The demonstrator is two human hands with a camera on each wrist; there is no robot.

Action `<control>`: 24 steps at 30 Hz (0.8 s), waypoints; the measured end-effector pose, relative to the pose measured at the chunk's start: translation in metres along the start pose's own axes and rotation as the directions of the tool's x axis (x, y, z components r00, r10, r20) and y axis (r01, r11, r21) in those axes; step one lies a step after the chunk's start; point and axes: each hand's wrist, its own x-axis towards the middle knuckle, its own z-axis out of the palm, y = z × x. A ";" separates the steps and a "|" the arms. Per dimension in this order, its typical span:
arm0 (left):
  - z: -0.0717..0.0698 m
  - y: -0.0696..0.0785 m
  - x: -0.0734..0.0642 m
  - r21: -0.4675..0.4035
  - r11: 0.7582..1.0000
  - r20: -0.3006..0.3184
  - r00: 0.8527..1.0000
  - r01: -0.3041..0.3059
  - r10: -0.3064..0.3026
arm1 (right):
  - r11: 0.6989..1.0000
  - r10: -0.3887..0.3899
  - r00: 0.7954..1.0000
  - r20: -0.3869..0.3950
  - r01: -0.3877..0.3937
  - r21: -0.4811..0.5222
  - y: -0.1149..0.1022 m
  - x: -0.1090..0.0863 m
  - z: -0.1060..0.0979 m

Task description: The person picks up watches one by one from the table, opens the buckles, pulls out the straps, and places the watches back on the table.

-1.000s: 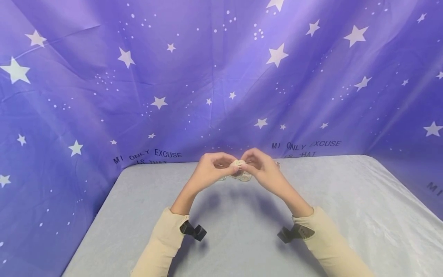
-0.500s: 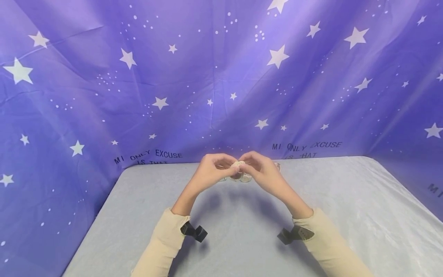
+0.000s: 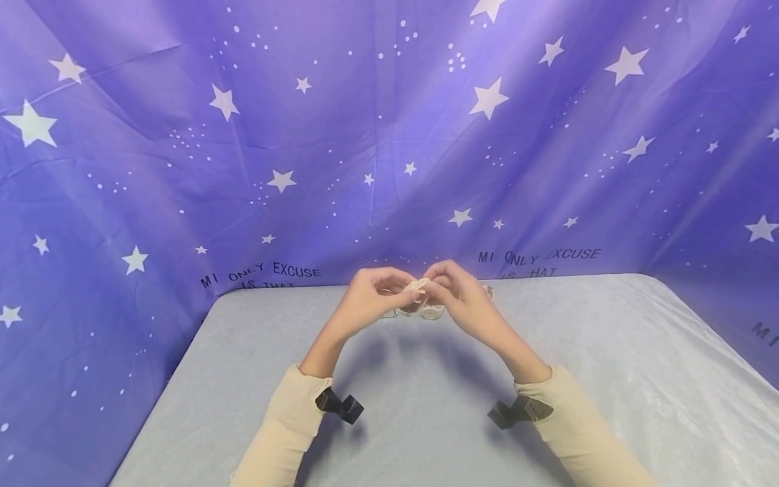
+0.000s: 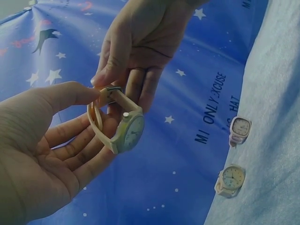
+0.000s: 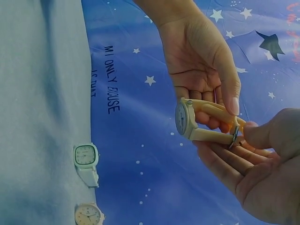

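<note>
A cream wristwatch (image 3: 418, 286) is held up between my two hands over the far part of the table. My left hand (image 3: 372, 301) pinches its strap between thumb and fingers, and in the left wrist view its round dial (image 4: 133, 132) hangs below. My right hand (image 3: 467, 304) grips the strap at the metal buckle (image 5: 235, 135), thumb on top. The strap is looped, with its ends together at the buckle. In the right wrist view the dial (image 5: 181, 119) faces left, toward the table.
Behind the hands, a round cream watch (image 3: 433, 312), a square pale-green watch (image 5: 86, 157) and a squarish pinkish watch (image 4: 240, 126) rest near the far edge of the grey cloth-covered table (image 3: 420, 412). A purple starry curtain (image 3: 377, 135) hangs directly behind.
Both hands stay in nearly the same place. The right fingers dip slightly toward the left ones, then rise again, and the watch between the fingertips tilts.
</note>
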 end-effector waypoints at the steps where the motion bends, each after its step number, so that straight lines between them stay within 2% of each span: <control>1: 0.000 0.000 0.000 -0.001 1.000 0.000 1.000 0.000 0.000 | 1.000 0.001 1.000 -0.002 -0.001 -0.005 0.000 0.000 0.000; 12: 0.001 0.000 0.000 0.064 0.998 0.012 1.000 -0.009 0.008 | 0.993 -0.061 0.998 -0.017 0.059 -0.103 -0.002 -0.002 -0.001; 24: -0.001 -0.004 0.002 0.029 0.999 0.024 0.999 -0.033 0.033 | 0.998 -0.010 0.999 -0.038 0.008 -0.065 0.000 0.000 0.001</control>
